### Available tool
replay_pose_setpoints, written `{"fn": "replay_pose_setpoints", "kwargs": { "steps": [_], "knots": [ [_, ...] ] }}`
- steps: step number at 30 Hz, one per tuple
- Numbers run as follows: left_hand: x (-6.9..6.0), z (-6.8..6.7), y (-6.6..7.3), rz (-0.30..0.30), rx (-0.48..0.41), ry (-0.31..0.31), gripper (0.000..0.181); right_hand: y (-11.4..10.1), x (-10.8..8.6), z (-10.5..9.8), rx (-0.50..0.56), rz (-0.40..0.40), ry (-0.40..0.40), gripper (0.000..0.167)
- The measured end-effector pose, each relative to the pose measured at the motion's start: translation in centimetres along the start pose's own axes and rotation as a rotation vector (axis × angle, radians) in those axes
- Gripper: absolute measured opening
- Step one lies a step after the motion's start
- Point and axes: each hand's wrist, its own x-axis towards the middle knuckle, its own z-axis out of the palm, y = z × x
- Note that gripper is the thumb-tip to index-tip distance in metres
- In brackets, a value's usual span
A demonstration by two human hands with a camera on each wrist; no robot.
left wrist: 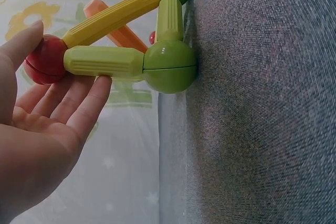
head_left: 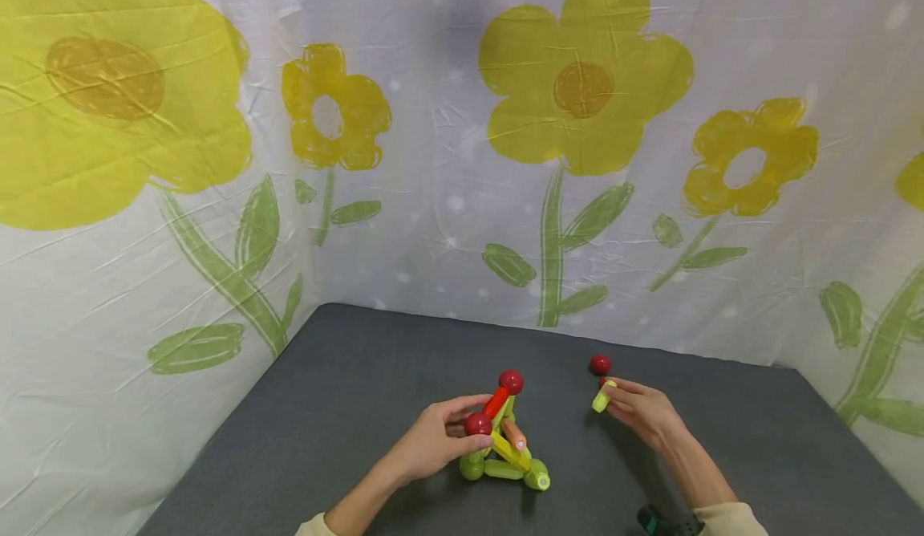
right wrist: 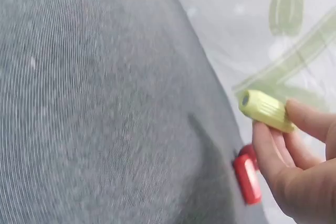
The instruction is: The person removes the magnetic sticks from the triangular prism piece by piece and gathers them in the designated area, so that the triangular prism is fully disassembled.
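A built frame of rods and balls stands on the dark table, with green balls [head_left: 472,466] at its base and a red ball [head_left: 511,382] on top. My left hand [head_left: 426,444] [left wrist: 50,114] pinches another red ball [head_left: 478,424] [left wrist: 46,59] of it between thumb and fingers. From that ball a yellow rod [head_left: 509,451] [left wrist: 113,17] and a green rod [left wrist: 105,60] run down to the base. My right hand [head_left: 646,414] [right wrist: 302,163], off to the right, holds a short yellow-green rod [head_left: 603,397] [right wrist: 266,110] above the table, touching nothing else.
Beyond my right hand lie a loose red ball [head_left: 600,364] and a red rod [right wrist: 247,179]. An orange rod [head_left: 513,433] leans within the built frame. A dark wristband [head_left: 667,522] is at my right sleeve. A flower-printed cloth [head_left: 433,199] hangs behind the table.
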Motion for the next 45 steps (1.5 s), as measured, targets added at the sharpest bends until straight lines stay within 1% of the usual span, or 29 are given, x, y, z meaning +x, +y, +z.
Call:
{"fn": "replay_pose_setpoints", "kwargs": {
  "steps": [4,7,10,12,15,19,20,23,25,27,28,32,37,39,45],
  "knots": [
    [0.0,0.0,0.0,0.004,0.000,-0.004,0.055,0.6,0.3,-1.0,0.046,0.032,0.093,0.067],
    [0.0,0.0,0.0,0.006,0.000,-0.006,0.055,0.9,0.6,-1.5,0.053,0.050,0.150,0.067],
    [0.0,0.0,0.0,0.007,-0.002,-0.010,0.055,1.3,0.8,-2.0,0.084,0.067,0.197,0.066],
    [0.0,0.0,0.0,0.006,-0.003,-0.010,0.055,1.5,0.9,-2.2,0.096,0.066,0.212,0.066],
    [0.1,0.0,0.0,0.005,-0.005,-0.011,0.056,1.8,1.0,-2.4,0.142,0.059,0.244,0.065],
    [0.1,0.0,0.0,0.001,0.001,-0.010,0.056,2.1,1.1,-2.5,0.169,0.052,0.309,0.065],
    [0.1,0.0,0.1,0.000,0.002,-0.009,0.056,2.1,1.1,-2.5,0.161,0.053,0.335,0.064],
    [0.1,0.0,0.2,-0.003,0.003,-0.011,0.056,2.0,1.1,-2.5,0.088,0.065,0.406,0.061],
    [0.1,0.0,0.3,-0.004,0.005,-0.011,0.057,1.8,1.2,-2.6,0.043,0.077,0.430,0.061],
    [0.0,0.0,0.4,-0.006,0.002,-0.011,0.058,1.6,1.2,-2.6,0.011,0.099,0.436,0.062],
    [0.0,0.0,0.4,-0.008,0.000,-0.012,0.058,1.5,1.2,-2.6,0.014,0.108,0.432,0.062],
    [0.0,0.0,0.5,-0.001,0.002,-0.014,0.056,1.4,1.2,-2.7,0.056,0.133,0.402,0.062],
    [0.0,0.1,0.6,0.010,0.009,-0.010,0.056,1.1,1.3,-2.8,0.118,0.143,0.345,0.062],
    [0.0,0.0,0.6,0.007,0.016,-0.006,0.056,1.1,1.3,-2.8,0.134,0.142,0.333,0.058],
    [0.0,0.1,0.5,0.007,0.012,-0.003,0.055,1.1,1.1,-2.7,0.182,0.127,0.294,0.036]
  ]
}}
